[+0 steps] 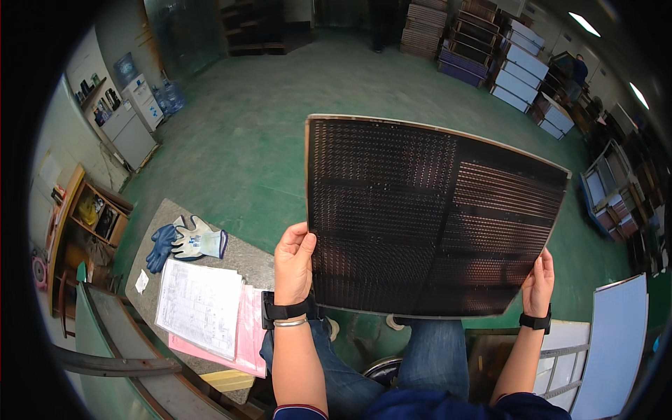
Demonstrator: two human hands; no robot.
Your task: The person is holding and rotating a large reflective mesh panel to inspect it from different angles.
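Note:
Held up over my lap is a large, dark rectangular circuit board panel, with rows of fine copper-coloured marks and a pale thin border. My left hand grips its left edge, thumb on the near face and fingers behind. At the lower right edge my right hand holds the same panel, its fingers partly hidden behind the board. The panel tilts, its right side lower than its left. Beside my left forearm, printed paper sheets lie on pink sheets on a grey speckled tabletop.
Blue and white work gloves rest on the tabletop. A pale blue panel stands at my right. Stacked boxes and a distant person are at the far right. A water dispenser stands far left.

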